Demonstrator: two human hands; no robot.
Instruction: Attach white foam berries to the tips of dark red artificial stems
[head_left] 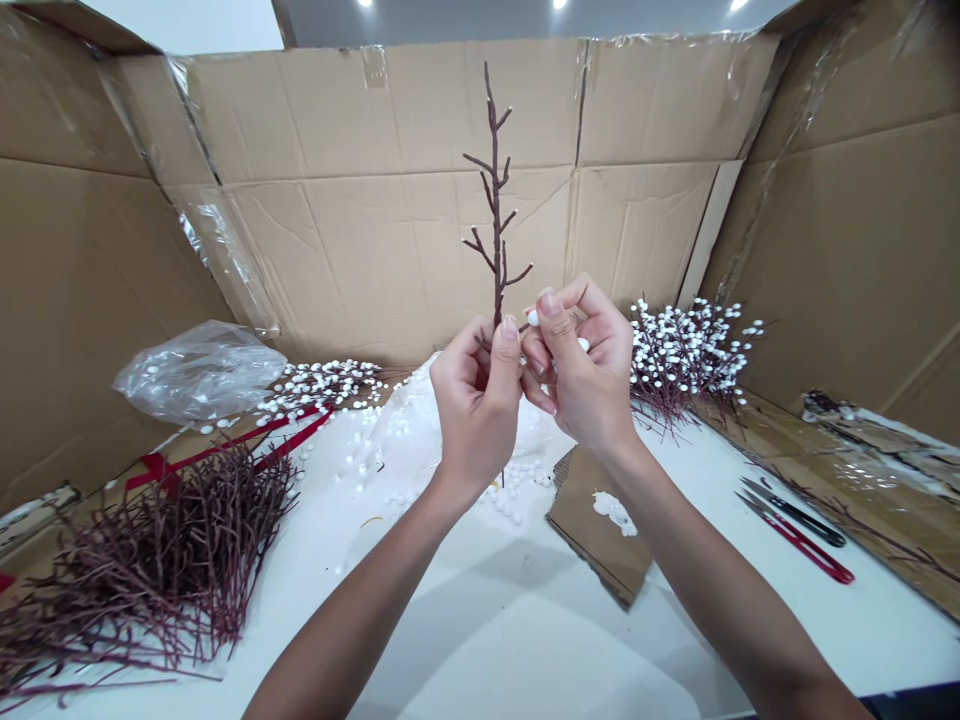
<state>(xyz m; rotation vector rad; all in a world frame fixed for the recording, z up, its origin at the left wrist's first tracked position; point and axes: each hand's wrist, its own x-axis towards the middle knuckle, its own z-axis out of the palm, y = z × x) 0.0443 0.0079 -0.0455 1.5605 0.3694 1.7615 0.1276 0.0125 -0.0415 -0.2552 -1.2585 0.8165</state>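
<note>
My left hand is closed around the lower part of a brown artificial twig, which stands upright with bare side shoots. Close beside it, my right hand pinches a small white foam ball between thumb and finger, at the tip of a low side shoot. Another white ball shows among the right hand's fingers. Below the hands lies a heap of loose white balls on white plastic. A cardboard piece bearing a white glue-like blob rests under my right forearm.
Bare twigs are piled at left by a red ribbon. White-tipped twigs lie in a left bunch and a right bunch. A clear bag, red snips and black snips lie around. Cardboard walls enclose the table.
</note>
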